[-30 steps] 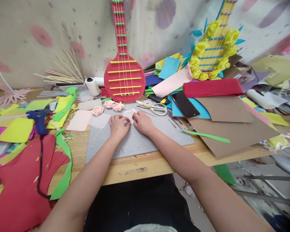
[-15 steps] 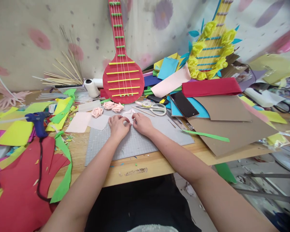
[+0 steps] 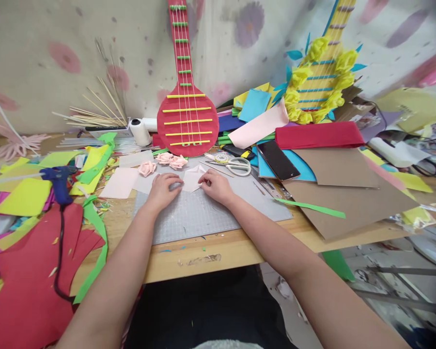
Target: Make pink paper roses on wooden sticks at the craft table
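A small folded sheet of pale pink paper (image 3: pixel 192 180) lies on the grey cutting mat (image 3: pixel 189 220), with fold lines at its upper part. My left hand (image 3: pixel 163 190) is at its left edge, thumb and fingertips closing together on the paper there. On the opposite side, my right hand (image 3: pixel 217 185) pinches the right edge between thumb and curled fingers. Just beyond the left hand sit pink paper roses (image 3: pixel 172 160) and a single rose (image 3: pixel 147 168). Flat pale pink paper squares (image 3: pixel 119 183) lie to the left.
White-handled scissors (image 3: pixel 239 166) and a black phone (image 3: pixel 278 160) lie to the right, near brown cardboard (image 3: pixel 334 203). A blue glue gun (image 3: pixel 60 184) rests left on coloured scraps. A red paper banjo (image 3: pixel 188 121) stands behind; a yellow one (image 3: pixel 316 85) leans farther right.
My left hand has moved left, away from my right hand. The folded paper between them now shows more fully. My right hand has stayed nearly in place.
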Demonstrator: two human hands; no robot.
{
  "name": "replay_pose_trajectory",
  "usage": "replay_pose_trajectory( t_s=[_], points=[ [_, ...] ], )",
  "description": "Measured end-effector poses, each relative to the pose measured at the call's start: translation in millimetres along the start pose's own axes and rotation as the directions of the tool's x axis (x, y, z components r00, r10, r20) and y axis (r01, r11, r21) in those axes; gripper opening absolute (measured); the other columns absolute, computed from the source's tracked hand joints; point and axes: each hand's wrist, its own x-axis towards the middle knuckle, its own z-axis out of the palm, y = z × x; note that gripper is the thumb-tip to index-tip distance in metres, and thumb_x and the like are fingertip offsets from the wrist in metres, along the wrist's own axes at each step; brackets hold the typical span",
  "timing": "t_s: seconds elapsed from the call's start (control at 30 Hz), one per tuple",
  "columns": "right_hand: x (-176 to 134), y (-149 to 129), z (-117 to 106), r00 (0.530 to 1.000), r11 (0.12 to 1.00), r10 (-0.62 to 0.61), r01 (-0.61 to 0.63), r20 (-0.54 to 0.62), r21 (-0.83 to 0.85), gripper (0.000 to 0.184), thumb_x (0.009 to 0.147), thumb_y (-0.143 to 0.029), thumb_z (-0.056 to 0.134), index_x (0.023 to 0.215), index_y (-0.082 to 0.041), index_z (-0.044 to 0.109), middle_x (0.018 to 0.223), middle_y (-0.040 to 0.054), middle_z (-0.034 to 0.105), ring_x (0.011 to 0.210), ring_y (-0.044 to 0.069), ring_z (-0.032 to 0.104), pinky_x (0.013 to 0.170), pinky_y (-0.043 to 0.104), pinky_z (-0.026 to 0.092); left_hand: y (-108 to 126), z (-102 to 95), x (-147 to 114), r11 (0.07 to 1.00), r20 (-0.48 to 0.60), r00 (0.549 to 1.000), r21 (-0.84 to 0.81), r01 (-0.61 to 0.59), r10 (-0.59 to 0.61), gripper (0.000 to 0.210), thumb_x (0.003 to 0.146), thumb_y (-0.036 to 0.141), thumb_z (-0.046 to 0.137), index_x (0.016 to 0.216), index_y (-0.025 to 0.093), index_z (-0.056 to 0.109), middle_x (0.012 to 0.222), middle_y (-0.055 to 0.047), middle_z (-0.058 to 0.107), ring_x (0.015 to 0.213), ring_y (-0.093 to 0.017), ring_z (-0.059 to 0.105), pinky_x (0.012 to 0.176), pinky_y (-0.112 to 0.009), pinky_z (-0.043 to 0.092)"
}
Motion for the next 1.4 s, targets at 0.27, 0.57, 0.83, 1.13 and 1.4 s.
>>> replay_pose_trajectory(
  t_s=[0.27, 0.57, 0.83, 1.13, 1.4],
  points=[
    [1, 0, -2, 0.999, 0.999, -0.028, 0.029, 0.036, -0.044, 0.016, 0.076, -0.02, 0.05, 0.083, -0.018, 0.064, 0.08, 0.0024, 0.058, 0.079, 0.013, 0.051, 0.073, 0.024, 0.037, 16, 0.2, -2, 0.989, 0.026, 0.992, -0.088, -0.122, 0.125, 0.01, 0.072, 0.021, 0.055, 0.079, 0.021, 0.063, 0.096, -0.004, 0.064, 0.097, -0.018, 0.055, 0.094, -0.038, 0.038],
    [2, 5, -2, 0.999, 0.999, -0.004, 0.006, 0.042, -0.053, 0.012, 0.078, -0.026, 0.052, 0.085, -0.019, 0.058, 0.082, 0.0017, 0.056, 0.081, 0.014, 0.051, 0.073, 0.025, 0.037, 21, 2.2, 0, 0.996, 0.125, 0.989, 0.034, -0.08, 0.075, 0.041, 0.074, 0.025, 0.053, 0.115, 0.023, 0.052, 0.111, -0.003, 0.063, 0.107, -0.019, 0.053, 0.106, -0.04, 0.024],
    [4, 0, -13, 0.983, 0.991, -0.126, 0.118, -0.134, -0.067, 0.016, 0.081, -0.02, 0.044, 0.085, -0.017, 0.059, 0.085, 0.0051, 0.056, 0.087, 0.016, 0.048, 0.082, 0.029, 0.035, 67, 21.5, -7, 0.951, -0.012, 0.996, 0.294, 0.092, -0.093, 0.038, 0.079, 0.037, 0.05, 0.112, 0.019, 0.055, 0.091, -0.009, 0.065, 0.094, -0.026, 0.056, 0.084, -0.038, 0.038],
    [-1, -2, -9, 0.947, 0.959, -0.279, 0.285, 0.157, -0.012, 0.035, 0.071, -0.038, 0.063, 0.097, -0.017, 0.054, 0.095, 0.0047, 0.055, 0.09, 0.017, 0.047, 0.081, 0.029, 0.035, 44, 10.4, -5, 1.0, -0.003, 1.0, 0.02, 0.014, -0.014, 0.048, 0.068, 0.007, 0.044, 0.114, 0.02, 0.052, 0.105, -0.003, 0.064, 0.103, -0.019, 0.053, 0.09, -0.032, 0.041],
    [3, 0, -3, 0.974, 0.98, -0.192, 0.197, 0.121, -0.036, 0.015, 0.082, -0.031, 0.051, 0.084, -0.017, 0.056, 0.083, 0.003, 0.056, 0.081, 0.014, 0.047, 0.075, 0.025, 0.035, 39, 14.3, -4, 0.999, 0.047, 0.999, 0.024, -0.023, 0.021, 0.05, 0.064, 0.008, 0.048, 0.112, 0.02, 0.052, 0.104, -0.004, 0.065, 0.102, -0.021, 0.054, 0.094, -0.036, 0.038]
  ],
)
